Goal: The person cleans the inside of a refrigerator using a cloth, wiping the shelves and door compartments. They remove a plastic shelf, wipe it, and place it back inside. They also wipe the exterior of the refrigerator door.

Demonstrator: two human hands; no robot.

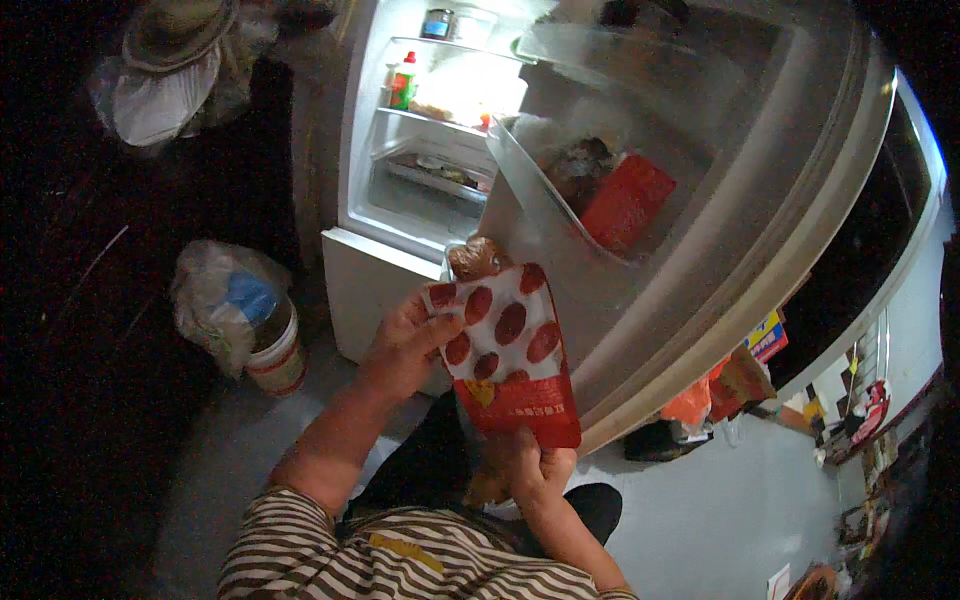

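A red and white packet printed with dark red ovals [510, 352] is held up in front of me. My left hand [412, 337] grips its upper left side, thumb on the front. My right hand [536, 465] grips its bottom edge; most of those fingers are hidden behind it. Just beyond the packet's top edge shows a brown item in clear wrapping [476, 257]. To the right, a clear bin on the open refrigerator door [540, 247] contains a red packet [628, 204] and a dark bagged item [585, 161].
The lit refrigerator shelves [435, 112] hold a bottle with a red cap [403, 82] and a jar [436, 24]. On the floor at left, a bucket [277, 360] stands beside a plastic bag [217, 300]. Boxes and bags [739, 382] lie beyond the door.
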